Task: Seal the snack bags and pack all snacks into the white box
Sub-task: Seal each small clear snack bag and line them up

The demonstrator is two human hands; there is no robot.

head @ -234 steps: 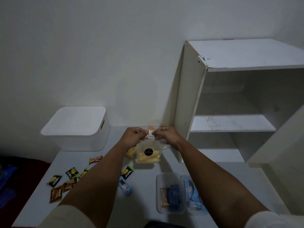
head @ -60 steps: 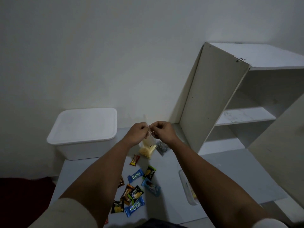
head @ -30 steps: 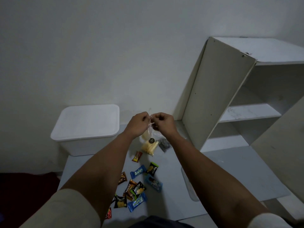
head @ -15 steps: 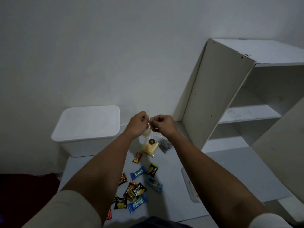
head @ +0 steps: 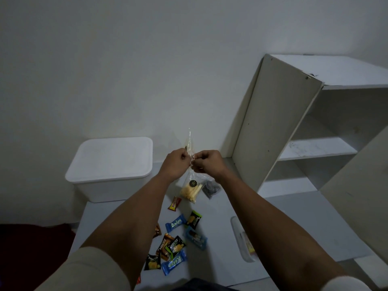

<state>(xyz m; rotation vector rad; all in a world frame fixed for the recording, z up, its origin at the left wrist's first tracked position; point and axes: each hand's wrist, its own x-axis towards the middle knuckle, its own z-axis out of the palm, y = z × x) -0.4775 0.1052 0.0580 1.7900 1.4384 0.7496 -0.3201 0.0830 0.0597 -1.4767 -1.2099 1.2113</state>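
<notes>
A clear snack bag with yellow sticks and a black round label hangs above the grey table. My left hand and my right hand pinch its gathered neck from both sides, and the twisted top sticks up between them. A second clear bag with dark snacks lies just right of it. The white box stands at the back left with its lid on. Several small wrapped snacks lie scattered on the table below my arms.
A white open shelf unit rises at the right, its side panel close to my right hand. A clear plastic container lies under my right forearm. A tilted beige board stands at the far right. Dark red floor shows at the left.
The view shifted left since the earliest frame, when the bag stood with its mouth spread. Both hands now pinch a narrow gathered neck and have held almost still over the last second.
</notes>
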